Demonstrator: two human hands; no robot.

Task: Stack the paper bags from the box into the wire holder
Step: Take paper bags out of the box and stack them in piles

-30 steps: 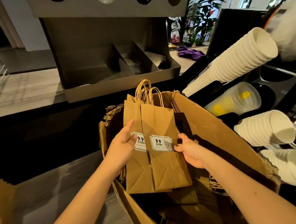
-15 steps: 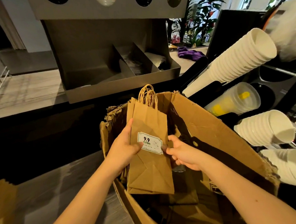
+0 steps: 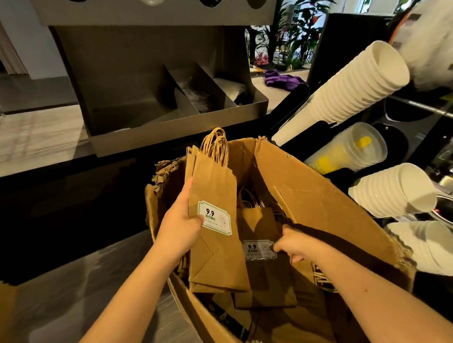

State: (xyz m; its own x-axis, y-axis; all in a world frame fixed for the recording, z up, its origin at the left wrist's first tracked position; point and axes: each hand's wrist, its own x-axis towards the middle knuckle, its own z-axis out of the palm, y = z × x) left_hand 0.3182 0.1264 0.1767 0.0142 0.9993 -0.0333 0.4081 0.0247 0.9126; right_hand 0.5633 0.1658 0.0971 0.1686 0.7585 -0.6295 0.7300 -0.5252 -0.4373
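Grips a stack of paper bags (image 3: 214,194) upright in the left hand (image 3: 178,231), thumb on the label. Pinches the edge of a second bag (image 3: 263,281) with the right hand (image 3: 296,247), lower and just right of the left hand, inside the cardboard box (image 3: 325,205) around both.

Brown labelled paper bags (image 3: 211,253) stand bundled upright in the torn cardboard box (image 3: 314,201), others lying flat beside them.

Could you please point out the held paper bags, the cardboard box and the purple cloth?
held paper bags (image 3: 213,190), head view, front bag's face above its label.
cardboard box (image 3: 312,198), head view, bare inner right wall.
purple cloth (image 3: 282,81), head view, its middle.
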